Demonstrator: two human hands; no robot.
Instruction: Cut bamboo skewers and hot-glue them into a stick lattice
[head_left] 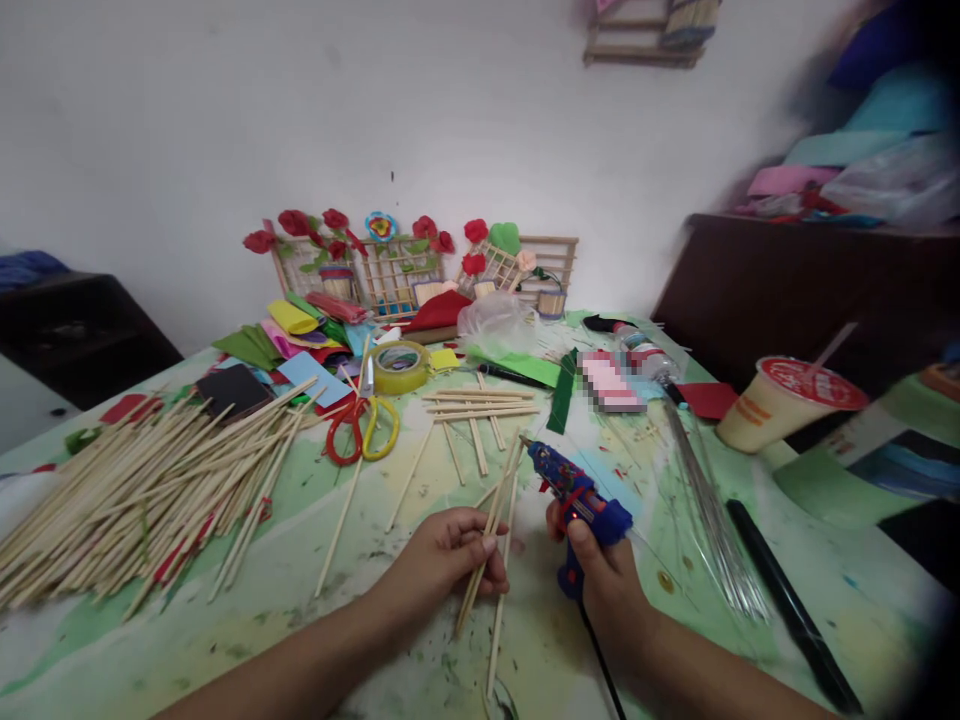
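Between thumb and fingers, my left hand (454,560) holds a few thin wooden sticks (493,520) that point up and away. My right hand (604,575) is wrapped round the handle of a blue glue gun (581,495); its nozzle is close to the upper ends of the held sticks, and I cannot tell if they touch. A loose stick (501,610) lies on the table just right of my left hand. Beyond the hands, several sticks (480,402) lie crossed in a small stack.
A large pile of sticks (172,480) covers the left. Scissors (361,430) and a tape roll (400,367) lie mid-left. Wires (705,510), a black tube (791,600) and a drink cup (787,400) are at right. Stick frames with red flowers (397,265) stand against the wall.
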